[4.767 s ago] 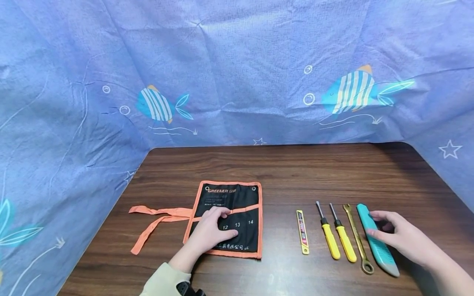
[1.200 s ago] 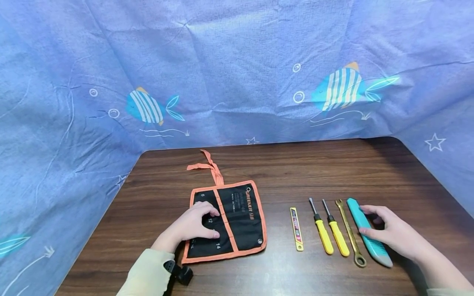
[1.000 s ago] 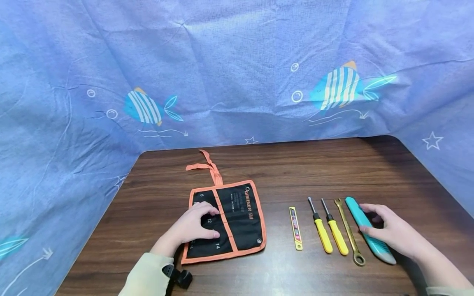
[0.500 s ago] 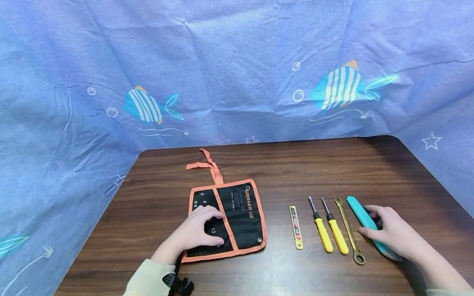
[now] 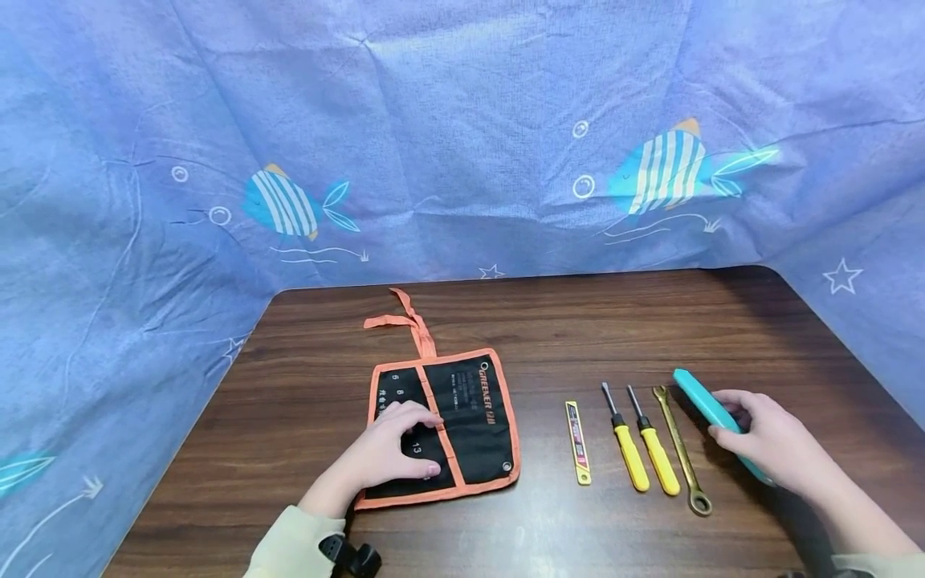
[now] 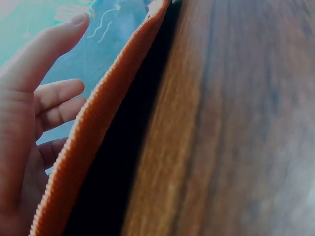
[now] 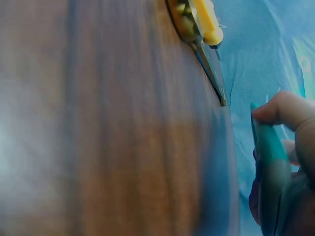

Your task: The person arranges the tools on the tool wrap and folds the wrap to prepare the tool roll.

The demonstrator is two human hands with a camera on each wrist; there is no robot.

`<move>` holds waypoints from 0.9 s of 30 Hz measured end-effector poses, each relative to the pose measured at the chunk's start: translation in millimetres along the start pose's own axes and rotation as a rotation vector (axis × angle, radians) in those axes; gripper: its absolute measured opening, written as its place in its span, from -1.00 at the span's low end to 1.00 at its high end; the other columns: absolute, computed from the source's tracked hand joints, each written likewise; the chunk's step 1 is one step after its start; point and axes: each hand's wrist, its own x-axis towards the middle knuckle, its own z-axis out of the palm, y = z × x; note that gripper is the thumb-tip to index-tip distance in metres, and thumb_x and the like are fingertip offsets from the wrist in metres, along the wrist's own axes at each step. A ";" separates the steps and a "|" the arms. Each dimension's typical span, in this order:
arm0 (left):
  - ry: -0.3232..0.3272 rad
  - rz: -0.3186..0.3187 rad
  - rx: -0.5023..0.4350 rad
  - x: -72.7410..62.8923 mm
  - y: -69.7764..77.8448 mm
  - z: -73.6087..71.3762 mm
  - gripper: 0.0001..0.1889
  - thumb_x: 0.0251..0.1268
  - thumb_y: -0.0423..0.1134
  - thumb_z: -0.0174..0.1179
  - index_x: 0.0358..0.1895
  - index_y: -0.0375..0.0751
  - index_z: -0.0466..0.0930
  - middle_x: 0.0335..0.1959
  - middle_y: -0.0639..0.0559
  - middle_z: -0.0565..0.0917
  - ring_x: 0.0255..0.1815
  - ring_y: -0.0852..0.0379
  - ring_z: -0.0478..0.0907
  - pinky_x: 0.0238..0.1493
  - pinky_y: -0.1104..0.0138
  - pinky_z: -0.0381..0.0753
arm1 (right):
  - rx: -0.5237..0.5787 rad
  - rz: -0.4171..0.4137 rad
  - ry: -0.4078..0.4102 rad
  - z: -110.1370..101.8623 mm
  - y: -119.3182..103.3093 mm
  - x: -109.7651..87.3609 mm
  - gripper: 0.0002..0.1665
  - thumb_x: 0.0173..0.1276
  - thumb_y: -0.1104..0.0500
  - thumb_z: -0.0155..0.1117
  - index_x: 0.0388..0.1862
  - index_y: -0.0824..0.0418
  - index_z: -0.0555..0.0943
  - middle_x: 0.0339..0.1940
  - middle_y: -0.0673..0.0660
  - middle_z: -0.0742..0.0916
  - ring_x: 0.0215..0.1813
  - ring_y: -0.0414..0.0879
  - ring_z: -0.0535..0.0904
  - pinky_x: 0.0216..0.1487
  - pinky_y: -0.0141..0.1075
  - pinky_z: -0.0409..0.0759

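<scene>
My right hand [image 5: 766, 437] grips a long teal tool [image 5: 704, 401], its thumb and fingers on either side. In the right wrist view the teal tool [image 7: 268, 157] is held on edge, and part of it is hidden by the hand. A black tool pouch [image 5: 462, 425] with orange edging and numbered pockets lies flat on the table. My left hand [image 5: 386, 449] rests over its pocket side, fingers loosely curved and thumb apart. In the left wrist view that hand [image 6: 29, 108] shows nothing between thumb and fingers.
A brass-coloured wrench [image 5: 682, 453] lies left of the right hand, then two yellow-handled screwdrivers [image 5: 632, 457] and a thin yellow labelled strip [image 5: 578, 441]. Orange ties [image 5: 415, 325] stretch from the pouch's far edge. A blue fish-print cloth [image 5: 462, 144] hangs behind the wooden table [image 5: 303, 345].
The pouch has been turned, its ties now pointing away instead of left. The right hand has tilted the teal tool, which lay flat beside the wrench, and raised it slightly.
</scene>
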 end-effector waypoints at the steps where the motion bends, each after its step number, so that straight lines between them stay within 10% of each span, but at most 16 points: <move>1: -0.006 -0.008 -0.006 -0.1 1.2 0.1 -0.47 -0.08 0.15 0.39 0.03 0.13 0.56 -0.04 0.34 0.48 0.01 0.23 0.32 0.05 0.08 0.36 | -0.003 -0.007 0.003 -0.1 -2.9 1.3 -0.42 0.16 0.10 0.36 0.07 0.42 0.48 -0.26 0.11 0.63 -0.35 -0.24 0.48 -0.41 -0.32 0.41; 27: -0.068 0.041 -0.023 -3.8 12.9 6.0 -0.55 -0.03 0.11 0.37 -0.02 0.13 0.58 -0.08 0.36 0.50 0.06 0.21 0.36 0.18 0.03 0.26 | 0.069 -0.209 -0.102 23.5 -87.7 45.9 -0.44 0.13 0.20 0.35 0.15 0.26 0.50 -0.20 0.06 0.60 -0.27 -0.09 0.48 -0.38 -0.25 0.42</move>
